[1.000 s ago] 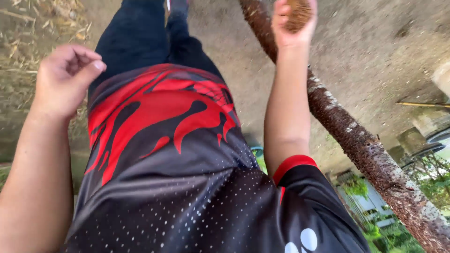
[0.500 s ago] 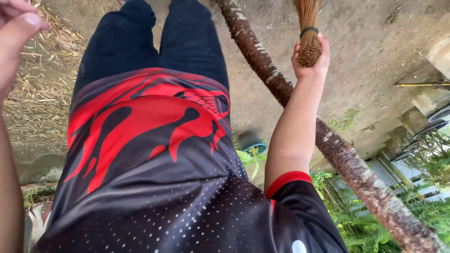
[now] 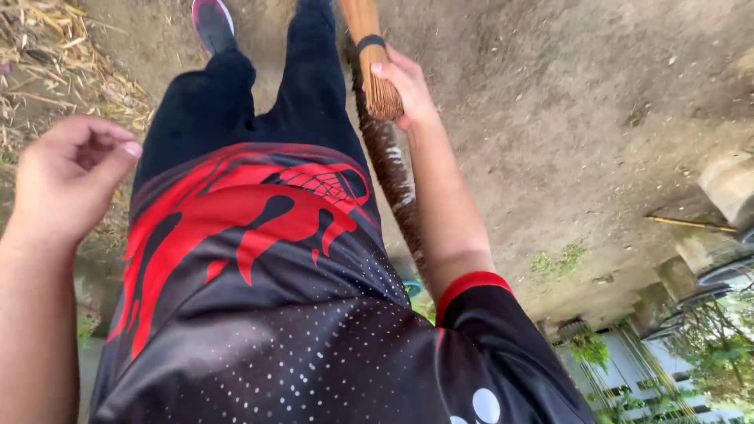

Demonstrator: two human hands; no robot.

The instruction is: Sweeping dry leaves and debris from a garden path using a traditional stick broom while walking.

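Note:
My right hand (image 3: 408,90) is shut around the bound top of a broom (image 3: 369,43), a bundle of brown sticks with a black band, held out over the dirt ahead of my legs. My left hand (image 3: 71,180) hangs at the left with its fingers loosely curled and nothing in it. Between the two arms I see my black and red patterned shirt (image 3: 251,259), dark trousers (image 3: 236,102) and one shoe (image 3: 210,23).
A rough tree trunk (image 3: 393,180) runs slantwise behind my right arm. Dry straw (image 3: 47,63) lies on the ground at the left. Bare dirt (image 3: 565,118) spreads to the right, with a thin stick (image 3: 691,224), concrete blocks (image 3: 730,184) and green plants (image 3: 715,353).
The view has swung down towards my feet. My right hand with the broom now sits lower and nearer the middle. My left hand has come back into view, fingers loosened.

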